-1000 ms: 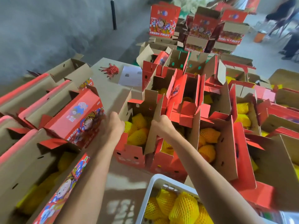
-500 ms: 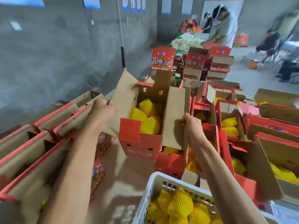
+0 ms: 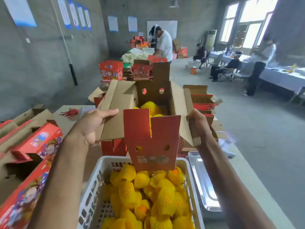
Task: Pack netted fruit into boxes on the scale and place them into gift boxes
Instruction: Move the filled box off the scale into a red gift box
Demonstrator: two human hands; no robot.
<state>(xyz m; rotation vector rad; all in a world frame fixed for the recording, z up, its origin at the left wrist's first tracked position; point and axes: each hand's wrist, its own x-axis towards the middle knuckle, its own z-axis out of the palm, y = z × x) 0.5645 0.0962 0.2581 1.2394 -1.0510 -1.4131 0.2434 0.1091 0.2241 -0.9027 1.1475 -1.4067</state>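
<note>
I hold a red cardboard gift box [image 3: 152, 141] raised in front of me, its flaps open, above a white plastic crate [image 3: 92, 184]. Yellow netted fruit [image 3: 151, 107] shows inside the box. My left hand [image 3: 94, 124] grips the box's left brown flap, thumb on top. My right hand [image 3: 198, 124] grips the right flap at its edge. The crate below holds several netted fruits [image 3: 148, 195] in yellow foam sleeves.
Red gift boxes [image 3: 38, 142] lie stacked at the left on the table. A metal tray [image 3: 204, 182] sits right of the crate. More open boxes [image 3: 203, 100] stand behind. Several people [image 3: 162, 44] work or sit farther back in the hall.
Both hands have lifted the filled box off the table from among the other boxes and brought it up and toward me, over the crate. My view has tilted up.
</note>
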